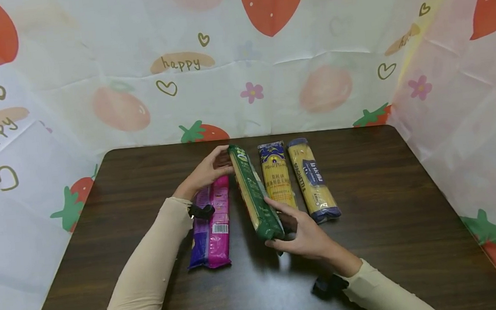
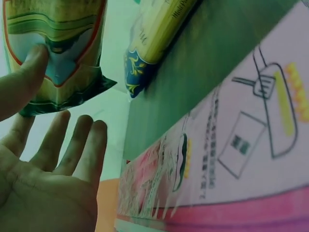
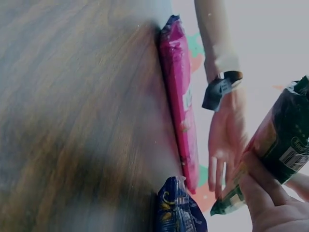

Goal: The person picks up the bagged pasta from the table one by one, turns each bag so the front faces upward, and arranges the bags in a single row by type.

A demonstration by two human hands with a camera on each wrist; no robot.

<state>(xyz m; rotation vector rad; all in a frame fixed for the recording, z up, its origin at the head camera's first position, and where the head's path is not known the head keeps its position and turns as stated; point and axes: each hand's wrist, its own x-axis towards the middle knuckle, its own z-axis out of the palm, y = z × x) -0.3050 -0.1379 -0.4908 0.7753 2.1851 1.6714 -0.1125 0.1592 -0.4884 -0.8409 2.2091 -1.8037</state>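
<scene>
Both hands hold a green pasta packet (image 1: pixel 256 193) tilted up above the table. At its far end is my left hand (image 1: pixel 205 174); in the left wrist view its thumb (image 2: pixel 29 77) lies on the packet's face while several fingers stretch out below. My right hand (image 1: pixel 306 236) grips the near end between thumb and fingers, as the right wrist view also shows. Under the left forearm lies a pink and purple packet (image 1: pixel 220 216). Right of the green packet lies a yellow pasta packet (image 1: pixel 277 174) with a blue top, partly covered by the right hand.
A spaghetti packet (image 1: pixel 313 179) with blue ends lies slightly slanted at the right of the row. The dark wooden table (image 1: pixel 380 202) backs onto a printed cloth (image 1: pixel 241 72) with strawberries, which hangs on the sides too.
</scene>
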